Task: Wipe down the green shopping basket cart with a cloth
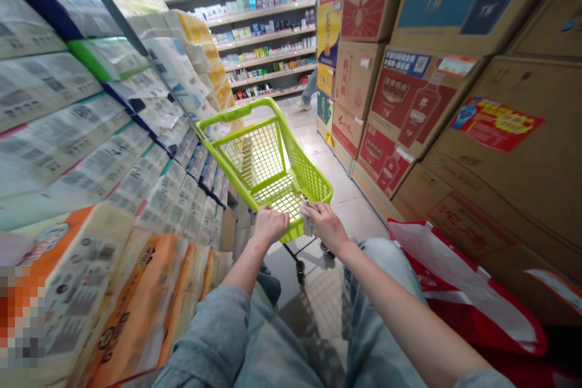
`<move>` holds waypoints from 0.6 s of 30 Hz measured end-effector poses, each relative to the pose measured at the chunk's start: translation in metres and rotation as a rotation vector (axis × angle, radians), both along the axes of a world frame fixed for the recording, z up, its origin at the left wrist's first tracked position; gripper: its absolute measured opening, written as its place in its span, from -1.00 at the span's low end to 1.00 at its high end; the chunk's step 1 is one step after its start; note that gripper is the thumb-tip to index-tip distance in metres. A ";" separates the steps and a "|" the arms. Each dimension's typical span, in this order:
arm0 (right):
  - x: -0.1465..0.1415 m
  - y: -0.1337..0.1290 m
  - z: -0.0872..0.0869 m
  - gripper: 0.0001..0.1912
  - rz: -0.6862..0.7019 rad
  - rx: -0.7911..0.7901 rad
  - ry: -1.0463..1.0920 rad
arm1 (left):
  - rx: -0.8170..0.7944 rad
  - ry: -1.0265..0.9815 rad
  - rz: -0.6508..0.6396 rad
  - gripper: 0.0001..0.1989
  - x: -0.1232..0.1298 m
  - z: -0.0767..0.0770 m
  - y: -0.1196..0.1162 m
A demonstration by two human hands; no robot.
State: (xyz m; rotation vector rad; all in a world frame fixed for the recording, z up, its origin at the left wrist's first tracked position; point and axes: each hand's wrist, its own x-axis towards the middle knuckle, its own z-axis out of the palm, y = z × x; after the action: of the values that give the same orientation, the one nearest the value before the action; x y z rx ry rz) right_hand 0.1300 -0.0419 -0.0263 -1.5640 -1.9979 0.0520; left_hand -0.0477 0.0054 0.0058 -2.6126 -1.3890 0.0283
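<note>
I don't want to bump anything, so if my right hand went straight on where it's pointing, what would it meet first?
Most likely the green cart: your right hand points toward it from its near end, though depth leaves unclear whether they already touch.

This is a shop, most likely a supermarket, seen along a narrow aisle. A lime-green shopping cart (311,173) with a mesh basket stands at the centre of the frame on a tiled floor (359,197). Goods rise along 2 sides: plastic-wrapped packs (36,97) are stacked in rows down the left, while printed cartons (409,103), some showing bottles, are piled on the right. 1 carton there bears a bright red-and-yellow sticker (498,123). At the top centre, display shelves (268,11) carry many small boxes and tubes lined up in tiers, as retail stock is.
</note>
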 end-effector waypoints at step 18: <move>-0.014 -0.002 -0.009 -0.64 -0.082 0.091 0.213 | 0.047 -0.029 -0.015 -0.44 0.006 -0.002 0.003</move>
State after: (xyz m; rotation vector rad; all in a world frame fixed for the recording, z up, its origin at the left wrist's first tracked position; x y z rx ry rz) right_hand 0.1159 -0.0440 -0.0351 -1.5140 -1.7461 0.0903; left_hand -0.0417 0.0085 0.0043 -2.5951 -1.3618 -0.0447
